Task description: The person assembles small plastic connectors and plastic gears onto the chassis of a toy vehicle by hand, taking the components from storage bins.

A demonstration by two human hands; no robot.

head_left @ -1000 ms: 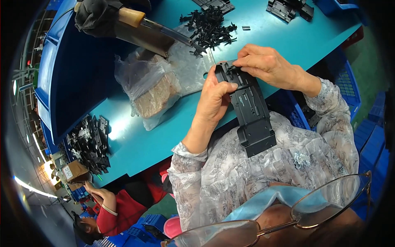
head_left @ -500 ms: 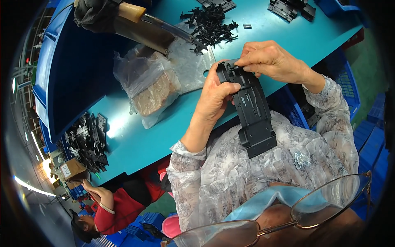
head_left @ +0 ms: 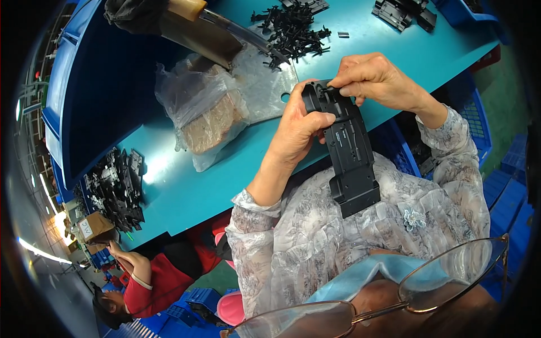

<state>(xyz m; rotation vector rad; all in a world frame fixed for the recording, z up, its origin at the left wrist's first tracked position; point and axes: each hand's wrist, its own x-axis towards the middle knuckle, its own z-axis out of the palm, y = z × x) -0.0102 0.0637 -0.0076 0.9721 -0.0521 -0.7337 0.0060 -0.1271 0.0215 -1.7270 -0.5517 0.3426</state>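
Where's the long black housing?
Head view, just right of centre: the housing is in the left hand, its upper end by the right hand.

Left grip (head_left: 298, 128) held a long black housing (head_left: 347, 147) near its upper end, thumb on top; right grip (head_left: 376, 83) was at that same end, its hold unclear. Teal tabletop (head_left: 189, 188) carried a pile of small black parts (head_left: 293, 32), a bagged brown block (head_left: 213, 127) and a metal plate (head_left: 267, 93); a co-worker in red (head_left: 158, 284) was at lower left.

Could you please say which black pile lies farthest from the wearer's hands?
The left pile, left of the bagged block; the top-centre pile and upper-right parts are closer.
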